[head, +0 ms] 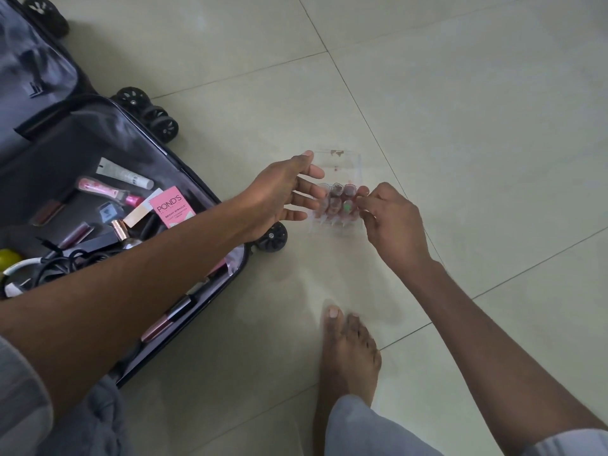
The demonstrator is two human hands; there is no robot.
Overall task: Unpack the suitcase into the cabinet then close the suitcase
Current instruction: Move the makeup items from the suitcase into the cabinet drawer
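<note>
An open dark suitcase [98,133] lies on the floor at the left, with cosmetics inside: a pink Pond's box [172,207], a white tube [125,174], lip glosses, a black cable. To its right a clear plastic organiser [339,179] stands on the floor with several small bottles [339,200] in it. My left hand [283,192] reaches over the suitcase edge, fingers spread, touching the organiser's left side. My right hand [391,222] pinches a small bottle at the organiser's right side. The cabinet is out of view.
Pale floor tiles [460,110] stretch to the right and behind the organiser. My bare foot [348,353] stands just in front of the organiser. Black suitcase wheels [273,236] stick out near my left wrist, and more wheels [154,116] sit by the lid.
</note>
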